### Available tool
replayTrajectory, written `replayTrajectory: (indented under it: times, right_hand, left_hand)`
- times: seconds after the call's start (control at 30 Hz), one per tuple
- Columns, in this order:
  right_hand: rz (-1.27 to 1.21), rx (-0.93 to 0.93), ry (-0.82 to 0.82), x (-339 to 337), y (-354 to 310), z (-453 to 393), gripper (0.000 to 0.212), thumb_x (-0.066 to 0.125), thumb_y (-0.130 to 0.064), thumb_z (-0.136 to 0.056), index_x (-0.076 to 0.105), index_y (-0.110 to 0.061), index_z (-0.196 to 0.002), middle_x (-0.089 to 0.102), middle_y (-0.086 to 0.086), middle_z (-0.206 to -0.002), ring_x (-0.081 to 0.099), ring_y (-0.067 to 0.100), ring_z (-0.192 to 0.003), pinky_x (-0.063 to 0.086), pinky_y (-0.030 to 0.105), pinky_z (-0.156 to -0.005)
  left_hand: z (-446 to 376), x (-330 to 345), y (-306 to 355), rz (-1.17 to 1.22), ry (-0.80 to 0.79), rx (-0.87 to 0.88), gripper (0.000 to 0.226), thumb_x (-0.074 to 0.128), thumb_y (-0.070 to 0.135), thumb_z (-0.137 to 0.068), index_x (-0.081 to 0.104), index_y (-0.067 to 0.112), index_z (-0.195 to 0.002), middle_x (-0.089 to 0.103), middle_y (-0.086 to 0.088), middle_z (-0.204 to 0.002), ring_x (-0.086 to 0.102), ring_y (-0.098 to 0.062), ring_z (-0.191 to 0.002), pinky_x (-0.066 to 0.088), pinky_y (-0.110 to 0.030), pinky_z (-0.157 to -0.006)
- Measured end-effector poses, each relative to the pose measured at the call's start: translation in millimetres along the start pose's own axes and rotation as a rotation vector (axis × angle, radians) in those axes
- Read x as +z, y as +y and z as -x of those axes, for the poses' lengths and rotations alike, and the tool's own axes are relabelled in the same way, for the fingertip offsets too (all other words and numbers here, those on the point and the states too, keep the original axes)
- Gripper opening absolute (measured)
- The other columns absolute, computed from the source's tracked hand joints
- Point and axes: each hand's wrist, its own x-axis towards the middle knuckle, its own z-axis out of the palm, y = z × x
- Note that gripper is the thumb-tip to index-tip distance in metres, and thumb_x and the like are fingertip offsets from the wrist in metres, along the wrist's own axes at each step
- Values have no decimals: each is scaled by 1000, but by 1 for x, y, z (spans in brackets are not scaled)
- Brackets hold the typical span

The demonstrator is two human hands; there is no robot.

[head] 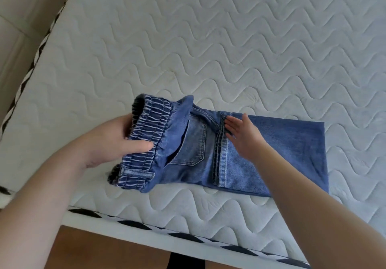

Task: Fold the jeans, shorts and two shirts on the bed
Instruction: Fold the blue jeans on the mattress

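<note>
- Left hand (112,141): fingers curled round the elasticated waistband of the jeans (229,153), lifting it.
- Right hand (243,136): flat, fingers straight, pressing the folded legs.
- Jeans: blue denim, near the bed (208,39) edge.

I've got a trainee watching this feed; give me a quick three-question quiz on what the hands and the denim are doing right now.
1. True or false: the left hand grips the elastic waistband of the blue denim jeans.
2. Multiple choice: the right hand is A) pinching a hem, B) pressing flat with straight fingers, C) lifted clear of the jeans.
3. Fill in: the jeans lie on the white quilted ______.

Key: 1 true; 2 B; 3 mattress.
</note>
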Motion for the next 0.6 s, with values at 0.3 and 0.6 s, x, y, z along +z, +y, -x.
replayTrajectory:
  times: [0.3,0.6]
  right_hand:
    - [-82,101,-219,-29,-10,6,81,13,-65,-99,35,-6,-149,41,9,-153,35,21,-143,23,44,-120]
    - [-248,25,-137,-143,-43,44,74,15,-65,-98,50,-13,-139,57,14,-137,63,29,-113,51,43,-89]
  left_hand:
    - [-14,85,105,-173,-174,96,51,68,52,-55,64,33,-102,73,18,-99,68,0,-93,52,-22,-83]
    - [-91,228,147,-117,-168,26,22,66,36,-66,63,37,-87,71,12,-78,68,-3,-70,57,-27,-58]
